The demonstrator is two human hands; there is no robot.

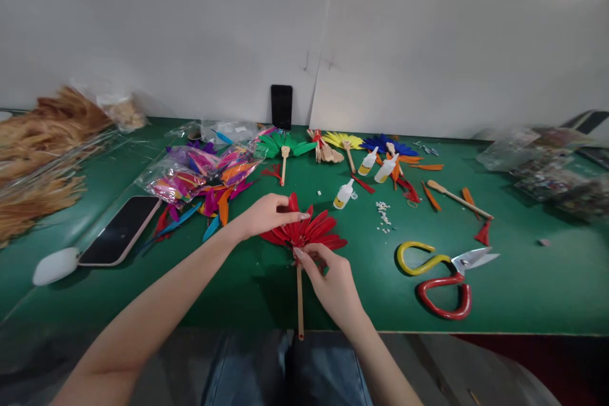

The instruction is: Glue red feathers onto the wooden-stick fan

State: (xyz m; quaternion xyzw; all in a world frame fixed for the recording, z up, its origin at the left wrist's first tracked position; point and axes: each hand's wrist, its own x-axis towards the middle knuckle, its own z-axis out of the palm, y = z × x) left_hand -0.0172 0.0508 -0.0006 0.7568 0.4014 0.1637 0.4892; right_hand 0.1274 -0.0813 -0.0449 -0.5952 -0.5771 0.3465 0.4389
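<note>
A red feather fan (314, 231) on a thin wooden stick (300, 304) lies on the green table (523, 292) in front of me. My left hand (266, 214) rests on the fan's left side, fingers laid flat over the red feathers. My right hand (330, 282) pinches the base of the fan where the feathers meet the stick, fingers closed on it. The stick's lower end reaches past the table's front edge.
Scissors (445, 276) with yellow and red handles lie to the right. Three small glue bottles (345, 193), finished green (283, 146), yellow and blue fans, bags of coloured feathers (200, 174), a phone (121, 229), a white mouse (56, 265) and brown feathers (42, 152) surround the spot. White partitions stand behind.
</note>
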